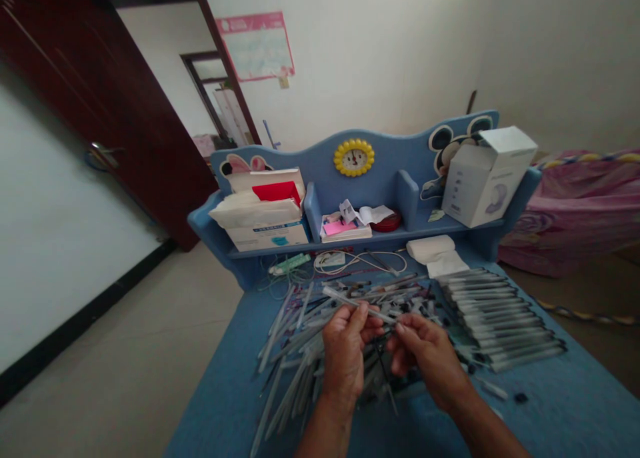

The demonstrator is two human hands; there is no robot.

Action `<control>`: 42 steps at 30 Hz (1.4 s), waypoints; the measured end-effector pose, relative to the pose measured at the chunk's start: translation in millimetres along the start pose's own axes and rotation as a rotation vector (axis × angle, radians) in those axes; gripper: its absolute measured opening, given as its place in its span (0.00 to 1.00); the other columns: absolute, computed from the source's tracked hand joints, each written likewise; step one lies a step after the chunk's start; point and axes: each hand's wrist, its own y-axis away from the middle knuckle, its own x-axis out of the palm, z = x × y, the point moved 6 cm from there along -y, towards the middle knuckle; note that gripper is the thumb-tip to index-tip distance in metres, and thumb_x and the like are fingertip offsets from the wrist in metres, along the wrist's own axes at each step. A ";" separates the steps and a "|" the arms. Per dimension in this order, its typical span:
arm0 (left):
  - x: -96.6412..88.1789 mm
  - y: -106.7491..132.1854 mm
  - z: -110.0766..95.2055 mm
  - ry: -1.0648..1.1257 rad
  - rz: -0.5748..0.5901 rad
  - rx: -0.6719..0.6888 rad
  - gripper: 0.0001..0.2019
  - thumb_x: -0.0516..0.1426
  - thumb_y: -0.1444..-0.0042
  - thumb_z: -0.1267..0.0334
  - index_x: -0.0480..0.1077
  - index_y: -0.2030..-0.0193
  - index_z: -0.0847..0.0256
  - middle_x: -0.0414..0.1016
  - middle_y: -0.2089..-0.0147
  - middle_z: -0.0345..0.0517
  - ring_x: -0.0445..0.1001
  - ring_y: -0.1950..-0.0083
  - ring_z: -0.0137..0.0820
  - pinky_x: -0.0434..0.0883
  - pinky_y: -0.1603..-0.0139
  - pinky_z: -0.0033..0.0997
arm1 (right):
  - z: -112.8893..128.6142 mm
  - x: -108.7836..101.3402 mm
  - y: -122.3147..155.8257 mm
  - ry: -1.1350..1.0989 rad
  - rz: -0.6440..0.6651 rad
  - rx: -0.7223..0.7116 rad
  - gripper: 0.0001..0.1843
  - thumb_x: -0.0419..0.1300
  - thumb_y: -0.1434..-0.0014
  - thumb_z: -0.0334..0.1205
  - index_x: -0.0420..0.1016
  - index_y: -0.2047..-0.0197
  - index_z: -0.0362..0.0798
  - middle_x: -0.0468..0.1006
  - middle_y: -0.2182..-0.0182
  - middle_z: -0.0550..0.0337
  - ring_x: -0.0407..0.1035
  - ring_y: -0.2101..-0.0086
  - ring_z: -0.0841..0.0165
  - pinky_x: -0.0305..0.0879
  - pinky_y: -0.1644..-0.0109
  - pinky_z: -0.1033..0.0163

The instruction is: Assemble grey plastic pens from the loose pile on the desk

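Note:
Between both hands, above the blue desk (215,391), a clear pen barrel (340,297) is held at a slant, its left end higher. My left hand (347,341) pinches it near the middle. The fingers of my right hand (423,351) close on its lower right end; what small part they grip there is hidden. Beneath and around the hands lies a loose pile of clear pen barrels (295,385), dark refills and small black parts. On the right, a row of assembled pens (505,318) with dark ends lies side by side.
A blue shelf (360,238) at the back carries a box of papers (265,235), notepads (345,231) and a white carton (483,185). A yellow clock (354,158) is mounted above. A paper roll (431,249) and a white cable (370,255) lie before the shelf.

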 end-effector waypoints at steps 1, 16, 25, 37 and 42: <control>-0.5 -1.3 0.4 0.001 0.001 -0.001 0.12 0.62 0.55 0.59 0.72 0.69 0.68 0.76 0.69 0.47 0.72 0.74 0.26 0.71 0.73 0.25 | -0.1 0.1 -1.1 -0.013 -0.002 0.006 0.22 0.63 0.54 0.53 0.63 0.63 0.46 0.76 0.79 0.63 0.68 0.86 0.72 0.60 0.85 0.71; -8.3 -12.3 5.0 0.033 -0.047 -0.035 0.12 0.63 0.56 0.59 0.71 0.70 0.67 0.76 0.69 0.46 0.72 0.74 0.25 0.71 0.74 0.24 | -3.7 -3.4 -13.0 0.209 -0.048 -0.058 0.18 0.60 0.51 0.54 0.67 0.68 0.47 0.76 0.78 0.62 0.70 0.83 0.70 0.64 0.80 0.67; -10.0 -11.8 7.7 0.106 -0.100 -0.086 0.12 0.63 0.55 0.61 0.68 0.69 0.67 0.75 0.73 0.44 0.72 0.77 0.25 0.71 0.78 0.22 | 9.0 -6.5 -2.3 0.639 -0.117 -0.341 0.08 0.55 0.44 0.44 0.67 0.66 0.49 0.76 0.79 0.61 0.72 0.77 0.66 0.65 0.72 0.65; -18.0 -11.7 1.6 0.076 -0.142 -0.034 0.13 0.63 0.56 0.60 0.67 0.70 0.67 0.72 0.77 0.41 0.71 0.78 0.24 0.71 0.79 0.21 | 1.9 -8.4 -3.5 0.024 -0.139 -0.111 0.18 0.64 0.52 0.48 0.64 0.64 0.47 0.79 0.75 0.58 0.70 0.81 0.68 0.64 0.79 0.66; -15.7 -8.5 5.5 0.027 -0.129 -0.011 0.13 0.63 0.56 0.59 0.68 0.71 0.67 0.72 0.76 0.41 0.71 0.78 0.25 0.71 0.80 0.22 | 3.1 -1.9 -9.8 -0.047 -0.103 -0.126 0.19 0.66 0.55 0.44 0.64 0.64 0.45 0.77 0.80 0.61 0.69 0.84 0.71 0.65 0.80 0.68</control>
